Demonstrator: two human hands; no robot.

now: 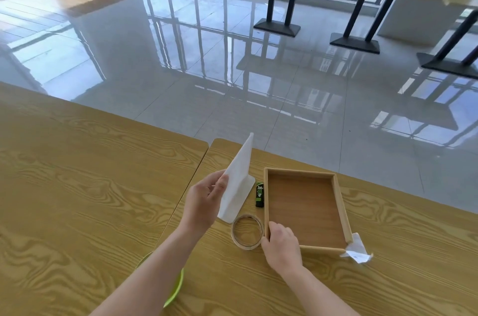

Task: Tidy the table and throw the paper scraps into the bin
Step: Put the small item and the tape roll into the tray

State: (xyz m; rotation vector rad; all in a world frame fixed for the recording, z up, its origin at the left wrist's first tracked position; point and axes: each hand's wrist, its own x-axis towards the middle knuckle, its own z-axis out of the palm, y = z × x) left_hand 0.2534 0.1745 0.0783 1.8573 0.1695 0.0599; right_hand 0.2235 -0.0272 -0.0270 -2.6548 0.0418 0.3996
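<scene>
Left hand: My left hand [204,202] grasped a white folded sheet [239,181], thumb across its near face and fingers behind its left edge.
White folded sheet: It stood in an L shape, the tall part tilted up toward 12 o'clock and the short flap lying on the bench [77,199].
Right hand: My right hand [280,245] clasped the 7 o'clock corner of the wooden tray [341,207], fingers curled over the rim.
Wooden tray: It lay flat on the bench at about 3 o'clock from the sheet, with nothing inside it.
Paper scrap: A crumpled white paper scrap [357,251] lay on the bench, touching the tray's 5 o'clock corner from outside.
Tape roll: A tape roll [245,246] lay flat just beside the tray's left wall at 8 o'clock, touching my right hand and close to the sheet's flap.
Stick: A small black-and-green stick [259,195] lay between the sheet and the tray's left wall, at the tray's 10 o'clock; I could not read its label.
Green rim: A bright green curved rim [176,287] showed under my left forearm at 6 o'clock; I could not tell what it belonged to.
Beyond the bench: A glossy tiled floor [207,57] stretched toward 12 o'clock.
</scene>
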